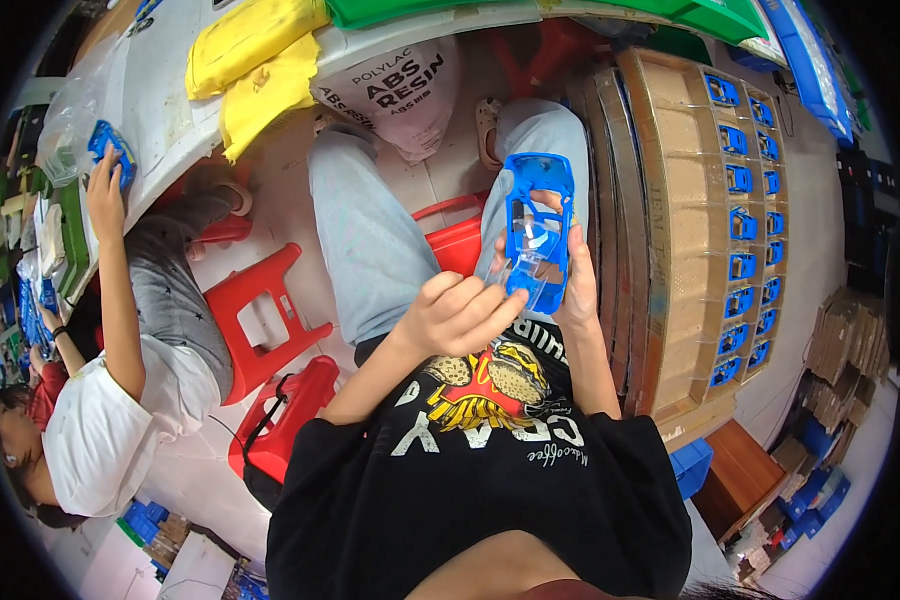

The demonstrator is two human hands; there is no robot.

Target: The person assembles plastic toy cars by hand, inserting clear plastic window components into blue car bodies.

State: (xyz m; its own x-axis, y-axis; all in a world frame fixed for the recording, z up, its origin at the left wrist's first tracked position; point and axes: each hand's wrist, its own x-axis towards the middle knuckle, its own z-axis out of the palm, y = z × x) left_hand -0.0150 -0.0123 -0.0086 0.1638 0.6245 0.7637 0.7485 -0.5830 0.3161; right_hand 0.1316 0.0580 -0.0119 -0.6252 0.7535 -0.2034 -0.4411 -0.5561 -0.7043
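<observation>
In front of my lap, my right hand [578,280] is wrapped round the right side of a blue toy car body [541,167], a hollow shell with window openings. My left hand [458,312] has its fingers bent together at the near end of the shell. Between its fingertips sits a clear plastic window piece [517,276], which lies against or just over the shell; I cannot tell whether it is seated. Part of the right hand's fingers shows through the openings.
To my right stands a cardboard tray [667,245] with rows of blue car bodies [739,222]. A white table [160,120] with yellow cloths [260,60] lies ahead-left. Red stools [270,310] stand left, near a co-worker [130,420] holding a blue part. A white sack [405,95] rests beyond my knees.
</observation>
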